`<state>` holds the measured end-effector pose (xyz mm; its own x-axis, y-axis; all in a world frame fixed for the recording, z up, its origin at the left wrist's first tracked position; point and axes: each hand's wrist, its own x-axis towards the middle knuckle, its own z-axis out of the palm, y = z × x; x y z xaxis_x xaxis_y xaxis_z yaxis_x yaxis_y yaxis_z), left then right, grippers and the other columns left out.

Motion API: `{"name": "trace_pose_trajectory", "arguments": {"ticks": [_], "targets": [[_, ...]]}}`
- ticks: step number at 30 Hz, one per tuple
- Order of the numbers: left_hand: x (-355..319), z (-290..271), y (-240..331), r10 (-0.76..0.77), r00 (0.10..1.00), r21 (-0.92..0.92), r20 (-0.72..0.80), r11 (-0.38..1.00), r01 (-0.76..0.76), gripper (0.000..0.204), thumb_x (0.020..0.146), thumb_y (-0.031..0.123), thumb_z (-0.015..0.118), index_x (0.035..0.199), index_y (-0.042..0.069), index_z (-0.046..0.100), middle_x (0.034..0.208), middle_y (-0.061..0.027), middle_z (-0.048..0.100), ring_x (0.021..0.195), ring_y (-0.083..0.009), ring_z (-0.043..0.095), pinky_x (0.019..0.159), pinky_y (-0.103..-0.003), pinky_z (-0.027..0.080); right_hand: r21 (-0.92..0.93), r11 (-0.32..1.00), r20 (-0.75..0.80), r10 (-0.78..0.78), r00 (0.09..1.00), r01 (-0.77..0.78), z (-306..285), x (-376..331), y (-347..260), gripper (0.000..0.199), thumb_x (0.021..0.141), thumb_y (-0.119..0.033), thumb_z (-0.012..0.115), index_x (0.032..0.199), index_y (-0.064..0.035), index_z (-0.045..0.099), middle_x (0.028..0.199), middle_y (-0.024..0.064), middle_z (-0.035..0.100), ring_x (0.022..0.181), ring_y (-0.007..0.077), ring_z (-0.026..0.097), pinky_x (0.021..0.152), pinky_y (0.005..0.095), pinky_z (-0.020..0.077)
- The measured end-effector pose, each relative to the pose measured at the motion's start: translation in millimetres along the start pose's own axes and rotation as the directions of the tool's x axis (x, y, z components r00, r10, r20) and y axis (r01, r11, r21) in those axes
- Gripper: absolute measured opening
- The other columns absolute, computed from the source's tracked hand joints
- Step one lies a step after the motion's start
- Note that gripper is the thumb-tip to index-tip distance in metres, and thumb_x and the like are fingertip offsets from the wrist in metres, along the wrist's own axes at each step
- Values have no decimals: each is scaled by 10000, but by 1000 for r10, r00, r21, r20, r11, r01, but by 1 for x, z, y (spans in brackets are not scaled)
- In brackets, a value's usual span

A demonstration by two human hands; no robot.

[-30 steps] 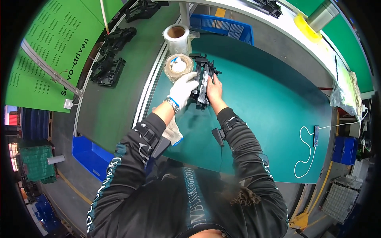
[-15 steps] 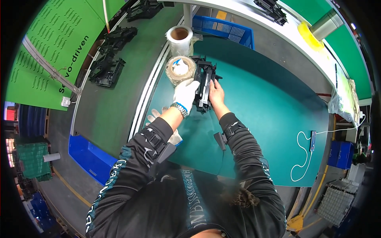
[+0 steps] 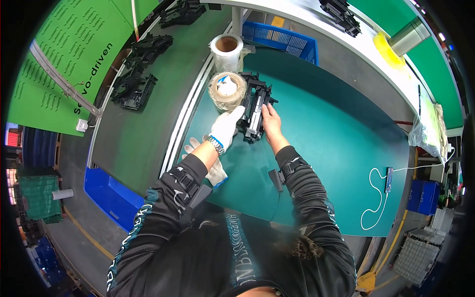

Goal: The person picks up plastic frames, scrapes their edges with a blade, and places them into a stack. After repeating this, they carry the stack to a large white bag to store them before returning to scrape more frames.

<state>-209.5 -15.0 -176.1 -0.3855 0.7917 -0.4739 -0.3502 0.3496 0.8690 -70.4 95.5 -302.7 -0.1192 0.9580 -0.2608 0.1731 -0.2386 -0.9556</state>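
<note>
A black plastic frame-like part [image 3: 257,111], with a pale strip down its length, stands between my hands over the green table mat. My left hand [image 3: 226,126], in a white glove, has its fingers curled against the part's left side, with the fingertips partly hidden. My bare right hand [image 3: 271,123] presses its fingers along the right edge. Just beyond my left hand stands a roll of tape or film [image 3: 227,90] with crumpled white and blue scraps in its core. A loose white glove [image 3: 216,174] lies on the mat beneath my left wrist.
A taller clear film roll [image 3: 227,53] stands farther back. Left of the metal rail runs a dark conveyor belt [image 3: 143,143] carrying several black parts [image 3: 136,91]. A blue crate [image 3: 297,42] sits behind the mat. A white cable and a small device [image 3: 389,179] lie at right.
My left hand has slid slightly down and left along the black part. The part has shifted a little to the right, and my right hand stays on its edge.
</note>
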Motion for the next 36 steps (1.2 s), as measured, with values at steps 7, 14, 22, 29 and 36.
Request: {"name": "trace_pose_trajectory", "arguments": {"ticks": [7,14,22,29,36], "targets": [[-8,-3,8,-145,981,-31,129,988,150,306,879,439,685,982,153,649,867,46,588,728,-81,458,649,-251,383,95,995,5,-4,1000,4,-2,-9,-14,593,945,-412,615,1377,-16,522,1351,210,560,1265,279,520,1061,354,387],[-31,-18,14,-62,995,-42,-82,997,59,371,884,420,688,1071,101,653,902,32,607,833,-72,525,723,-243,446,177,984,5,22,1000,-23,-5,-20,-34,596,971,-426,576,1365,18,519,1332,160,584,1237,236,533,1037,335,400],[-52,-136,-16,152,976,215,-156,970,-117,443,896,312,693,1238,41,617,1013,-25,654,835,-95,589,718,-269,504,-25,999,-65,23,998,-25,-95,-72,4,433,974,-313,587,1318,-50,579,1317,100,586,1138,221,565,950,333,446],[-13,-313,56,606,583,678,-541,725,-124,382,887,234,627,1222,51,636,1199,-116,666,1090,-221,625,968,-323,471,-754,626,-66,-373,926,198,-214,-172,56,400,861,-60,590,1257,-4,595,1286,228,552,1216,362,509,1054,409,392],[94,-407,135,729,591,924,-346,374,80,413,911,299,461,1222,98,645,1265,-136,632,1222,-286,561,1059,-369,411,-920,378,-107,2,994,-99,-218,-250,62,709,778,-87,615,1448,-32,390,1487,279,336,1362,425,357,1138,448,307]]}}
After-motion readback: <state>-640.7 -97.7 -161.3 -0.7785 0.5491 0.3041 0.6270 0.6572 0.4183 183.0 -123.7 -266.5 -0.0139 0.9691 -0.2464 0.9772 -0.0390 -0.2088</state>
